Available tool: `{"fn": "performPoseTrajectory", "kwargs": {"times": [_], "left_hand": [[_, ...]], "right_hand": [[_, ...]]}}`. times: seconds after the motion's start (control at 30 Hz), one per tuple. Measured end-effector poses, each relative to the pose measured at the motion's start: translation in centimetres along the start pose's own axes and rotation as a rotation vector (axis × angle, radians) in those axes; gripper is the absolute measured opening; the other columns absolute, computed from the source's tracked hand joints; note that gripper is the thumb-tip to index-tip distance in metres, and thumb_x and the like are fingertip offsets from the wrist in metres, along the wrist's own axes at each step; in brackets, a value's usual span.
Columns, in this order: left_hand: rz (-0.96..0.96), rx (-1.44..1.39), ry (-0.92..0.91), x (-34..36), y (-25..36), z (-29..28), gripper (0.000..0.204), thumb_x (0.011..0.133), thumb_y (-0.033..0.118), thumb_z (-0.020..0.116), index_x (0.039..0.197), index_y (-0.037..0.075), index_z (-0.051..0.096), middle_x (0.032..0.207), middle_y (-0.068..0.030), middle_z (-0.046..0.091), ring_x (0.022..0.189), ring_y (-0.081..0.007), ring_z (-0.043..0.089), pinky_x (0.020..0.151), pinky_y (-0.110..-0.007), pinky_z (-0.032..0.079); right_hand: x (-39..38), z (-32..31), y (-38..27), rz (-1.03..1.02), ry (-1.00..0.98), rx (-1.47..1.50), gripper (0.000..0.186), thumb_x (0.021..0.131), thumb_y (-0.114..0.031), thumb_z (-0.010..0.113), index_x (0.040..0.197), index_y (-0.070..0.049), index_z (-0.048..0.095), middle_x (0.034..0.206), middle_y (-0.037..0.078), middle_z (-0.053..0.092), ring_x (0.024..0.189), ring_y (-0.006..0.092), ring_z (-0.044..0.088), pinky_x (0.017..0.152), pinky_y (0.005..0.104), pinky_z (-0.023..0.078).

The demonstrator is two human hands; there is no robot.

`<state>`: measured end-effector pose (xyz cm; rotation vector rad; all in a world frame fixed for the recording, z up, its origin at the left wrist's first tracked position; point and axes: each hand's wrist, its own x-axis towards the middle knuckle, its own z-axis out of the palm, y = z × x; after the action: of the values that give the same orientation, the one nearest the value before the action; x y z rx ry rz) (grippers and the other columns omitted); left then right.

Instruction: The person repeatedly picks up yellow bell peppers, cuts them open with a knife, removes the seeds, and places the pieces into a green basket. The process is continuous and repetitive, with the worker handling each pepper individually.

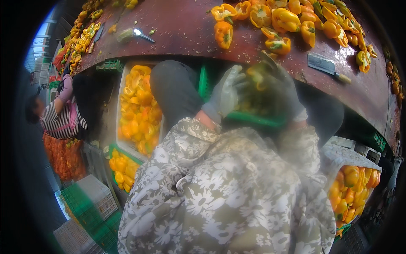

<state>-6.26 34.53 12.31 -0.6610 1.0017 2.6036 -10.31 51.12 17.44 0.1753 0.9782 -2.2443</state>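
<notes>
My left hand [229, 92], in a pale glove, is open with its fingers stretched out and holds nothing. Just right of its fingertips a blurred yellow-green pepper piece [256, 78] shows above a green crate [258, 119] between my knees. The crate's contents are dim and smeared. My right hand [289, 94], gloved too, is beside the crate; blur hides its fingers. Close to it a dark, blade-like shape [268, 60] stands at the table edge, and whether the hand grips it does not show. Cut yellow and orange peppers [286, 20] lie heaped on the table ahead.
The dark red table [182, 25] curves across the front. On it lie a cleaver [321, 63] at right and a metal tool [143, 34] at left. Crates of yellow peppers [139, 111] [352, 190] flank me. Further left, another person [63, 114] works near an orange net sack [65, 156].
</notes>
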Motion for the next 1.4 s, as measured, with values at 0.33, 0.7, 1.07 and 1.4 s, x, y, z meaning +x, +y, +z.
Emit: {"fn": "performPoseTrajectory", "kwargs": {"times": [0.33, 0.7, 1.07, 1.4], "left_hand": [[0.059, -0.171, -0.084, 3.8, -2.2, -3.1, 0.024, 0.106, 0.019, 0.051, 0.125, 0.007, 0.058, 0.125, -0.0117, 0.061, 0.113, -0.0219, 0.061, 0.1, -0.037, 0.052], [0.71, 0.35, 0.222, 4.0, -4.6, 0.3, 0.037, 0.102, 0.03, 0.061, 0.129, 0.008, 0.048, 0.117, -0.0096, 0.061, 0.099, -0.0195, 0.064, 0.089, -0.031, 0.053], [0.088, -0.132, 0.002, 4.5, -1.5, -1.1, 0.047, 0.103, 0.046, 0.052, 0.121, 0.003, 0.057, 0.109, -0.0117, 0.064, 0.097, -0.0268, 0.064, 0.091, -0.045, 0.056], [-0.267, -0.127, -0.054, 6.9, -1.2, -4.1, 0.041, 0.103, 0.04, 0.057, 0.117, 0.002, 0.062, 0.099, -0.0056, 0.066, 0.08, -0.015, 0.062, 0.075, -0.031, 0.056]], "right_hand": [[1.4, -6.6, 4.0, -0.852, 0.318, -1.773, 0.027, 0.094, -0.014, 0.057, 0.119, -0.003, 0.059, 0.109, 0.021, 0.065, 0.088, 0.0378, 0.067, 0.071, 0.0435, 0.055], [1.3, -6.2, 10.8, -0.559, 0.274, -1.429, 0.026, 0.097, -0.019, 0.055, 0.119, -0.004, 0.054, 0.083, 0.018, 0.064, 0.069, 0.0341, 0.061, 0.062, 0.0461, 0.05], [2.3, -6.1, 8.3, -0.006, -0.013, -0.881, 0.026, 0.102, -0.028, 0.051, 0.102, -0.004, 0.059, 0.089, 0.011, 0.068, 0.072, 0.0216, 0.066, 0.061, 0.0369, 0.053], [2.5, -9.9, 8.4, -0.611, -0.163, -1.71, 0.015, 0.096, -0.019, 0.057, 0.101, -0.006, 0.062, 0.083, 0.019, 0.068, 0.07, 0.039, 0.066, 0.063, 0.0483, 0.053]]}}
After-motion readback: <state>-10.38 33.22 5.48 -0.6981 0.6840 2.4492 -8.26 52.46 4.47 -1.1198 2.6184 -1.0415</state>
